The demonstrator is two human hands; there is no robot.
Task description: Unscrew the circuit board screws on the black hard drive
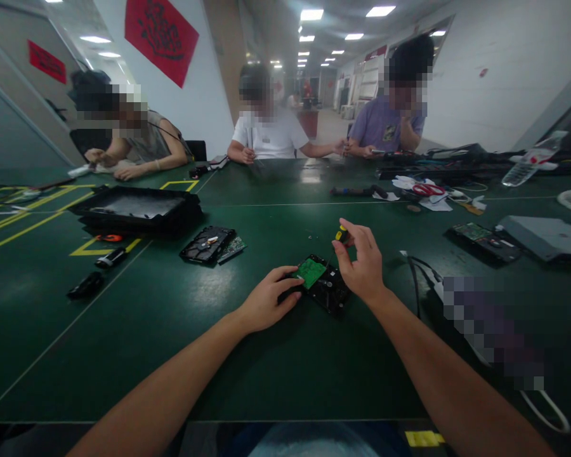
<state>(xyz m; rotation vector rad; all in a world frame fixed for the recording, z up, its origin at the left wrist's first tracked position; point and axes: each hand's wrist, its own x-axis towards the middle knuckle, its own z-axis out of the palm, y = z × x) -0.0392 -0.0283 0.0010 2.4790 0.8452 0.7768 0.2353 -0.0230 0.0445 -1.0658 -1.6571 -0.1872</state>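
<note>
In front of me a black hard drive [332, 296] lies on the green table, its green circuit board [313, 271] facing up. My left hand [273, 297] rests at the drive's left side, fingers closed against its edge and the board. Held in my right hand [363, 263] is a small screwdriver [342, 234] with a yellow and black handle, gripped between thumb and fingers. Its thin shaft slants down toward the drive; whether the tip touches a screw I cannot tell. Tiny screws lie on the table just behind the drive.
At left are a black tray [137, 209], another opened drive [208, 244] and a loose circuit board [232, 249]. To the right lie a drive [483, 241], a grey box [547, 237], cables and a plastic bottle [533, 162]. Several people sit across the table.
</note>
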